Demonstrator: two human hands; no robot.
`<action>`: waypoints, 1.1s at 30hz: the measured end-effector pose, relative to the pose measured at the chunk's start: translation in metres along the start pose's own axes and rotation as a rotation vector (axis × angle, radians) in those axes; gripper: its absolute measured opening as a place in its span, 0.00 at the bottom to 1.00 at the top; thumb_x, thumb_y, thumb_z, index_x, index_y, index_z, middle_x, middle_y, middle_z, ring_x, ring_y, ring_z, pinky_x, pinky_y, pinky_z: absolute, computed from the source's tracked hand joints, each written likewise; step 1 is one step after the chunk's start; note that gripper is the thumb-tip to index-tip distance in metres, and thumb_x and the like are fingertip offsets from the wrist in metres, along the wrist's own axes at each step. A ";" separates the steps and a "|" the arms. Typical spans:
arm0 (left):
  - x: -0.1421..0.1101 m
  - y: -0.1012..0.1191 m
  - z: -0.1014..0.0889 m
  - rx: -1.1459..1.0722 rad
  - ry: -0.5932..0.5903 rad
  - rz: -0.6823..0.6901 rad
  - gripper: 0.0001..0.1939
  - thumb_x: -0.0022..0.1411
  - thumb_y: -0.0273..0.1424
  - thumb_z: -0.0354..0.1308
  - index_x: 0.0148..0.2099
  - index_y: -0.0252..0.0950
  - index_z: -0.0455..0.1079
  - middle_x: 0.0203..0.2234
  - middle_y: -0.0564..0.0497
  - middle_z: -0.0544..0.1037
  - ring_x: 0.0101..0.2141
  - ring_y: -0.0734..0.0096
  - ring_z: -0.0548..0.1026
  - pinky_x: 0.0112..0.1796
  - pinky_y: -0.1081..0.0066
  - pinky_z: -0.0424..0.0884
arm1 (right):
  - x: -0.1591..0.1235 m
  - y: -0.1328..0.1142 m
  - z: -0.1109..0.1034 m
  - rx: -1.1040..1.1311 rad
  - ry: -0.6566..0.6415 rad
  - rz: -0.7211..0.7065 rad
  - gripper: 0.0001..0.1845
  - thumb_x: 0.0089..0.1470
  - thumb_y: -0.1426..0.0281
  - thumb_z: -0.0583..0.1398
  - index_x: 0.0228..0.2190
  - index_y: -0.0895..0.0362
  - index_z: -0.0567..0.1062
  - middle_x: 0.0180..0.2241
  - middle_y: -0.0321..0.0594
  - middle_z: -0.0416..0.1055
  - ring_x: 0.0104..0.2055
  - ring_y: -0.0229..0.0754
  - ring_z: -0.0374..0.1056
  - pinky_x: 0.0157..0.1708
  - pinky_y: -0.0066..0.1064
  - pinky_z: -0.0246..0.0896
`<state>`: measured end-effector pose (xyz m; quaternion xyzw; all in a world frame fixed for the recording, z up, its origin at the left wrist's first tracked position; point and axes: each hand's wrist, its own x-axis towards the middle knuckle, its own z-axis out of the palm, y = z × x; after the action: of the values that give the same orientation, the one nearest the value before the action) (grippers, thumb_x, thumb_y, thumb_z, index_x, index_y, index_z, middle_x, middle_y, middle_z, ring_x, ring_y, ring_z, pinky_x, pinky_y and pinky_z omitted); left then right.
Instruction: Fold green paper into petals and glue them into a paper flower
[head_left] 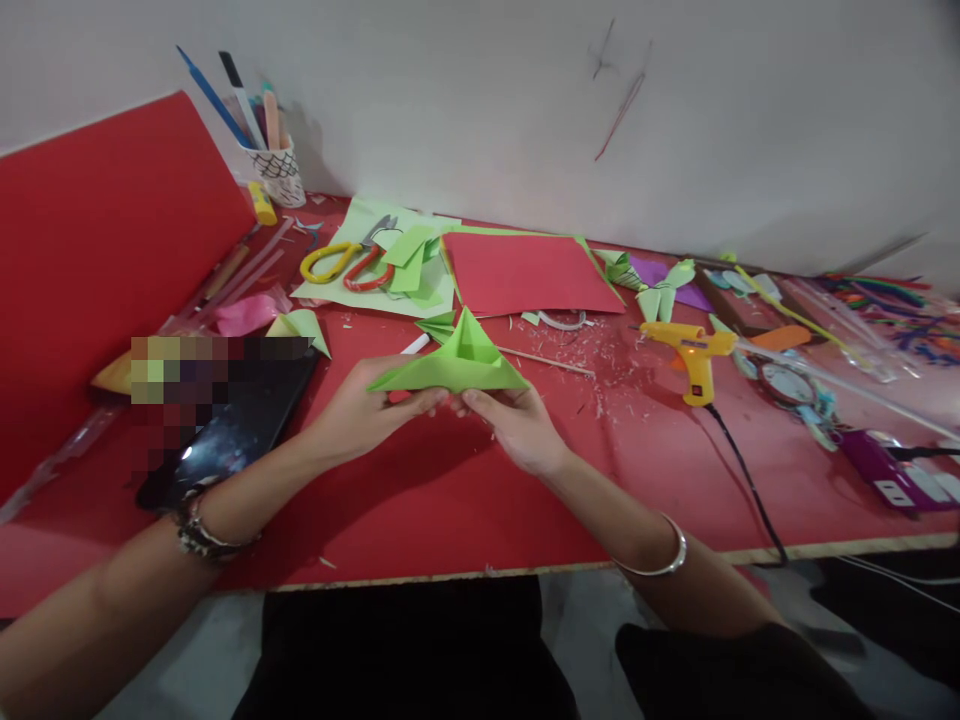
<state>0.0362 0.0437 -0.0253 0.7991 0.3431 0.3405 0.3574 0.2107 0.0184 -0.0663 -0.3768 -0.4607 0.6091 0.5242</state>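
A folded green paper boat (450, 374) is held up above the red table, its pointed peak rising from the middle. My left hand (367, 405) grips its left side from below, thumb along the bottom edge. At the right side, my right hand (521, 420) pinches the paper the same way, with both thumbs almost meeting at the lower middle. The fingers behind the paper are mostly hidden. Just beyond the boat lie a folded green paper piece (436, 327) and a thin wooden stick (547, 361).
Scissors (330, 263) lie on pale green paper at the back, beside a red sheet (532, 272). A yellow glue gun (688, 352) with a black cord stands right. A black phone-like slab (247, 440) is left, a pen cup (277, 172) behind. A purple power strip (889, 470) sits far right.
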 end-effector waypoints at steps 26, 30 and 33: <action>0.001 -0.010 -0.003 0.103 -0.277 0.072 0.09 0.58 0.33 0.52 0.37 0.35 0.70 0.34 0.49 0.77 0.31 0.71 0.73 0.33 0.74 0.68 | -0.004 -0.001 0.000 -0.436 -0.114 -0.136 0.11 0.51 0.64 0.57 0.36 0.55 0.73 0.35 0.39 0.73 0.38 0.40 0.68 0.42 0.34 0.62; 0.000 -0.010 -0.004 0.096 -0.261 0.054 0.09 0.58 0.33 0.51 0.32 0.35 0.69 0.28 0.51 0.76 0.27 0.73 0.71 0.30 0.75 0.67 | -0.006 -0.002 0.000 -0.483 -0.121 -0.145 0.11 0.51 0.65 0.57 0.36 0.55 0.73 0.37 0.40 0.73 0.39 0.40 0.68 0.42 0.35 0.62; 0.000 -0.010 -0.004 0.100 -0.246 0.042 0.11 0.59 0.31 0.48 0.30 0.35 0.69 0.25 0.52 0.75 0.25 0.74 0.70 0.29 0.75 0.66 | -0.006 -0.004 0.001 -0.525 -0.176 -0.151 0.09 0.51 0.65 0.57 0.33 0.55 0.73 0.35 0.40 0.72 0.40 0.41 0.67 0.43 0.36 0.61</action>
<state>0.0303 0.0495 -0.0314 0.8588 0.2962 0.2298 0.3493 0.2115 0.0119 -0.0627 -0.4101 -0.6731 0.4586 0.4104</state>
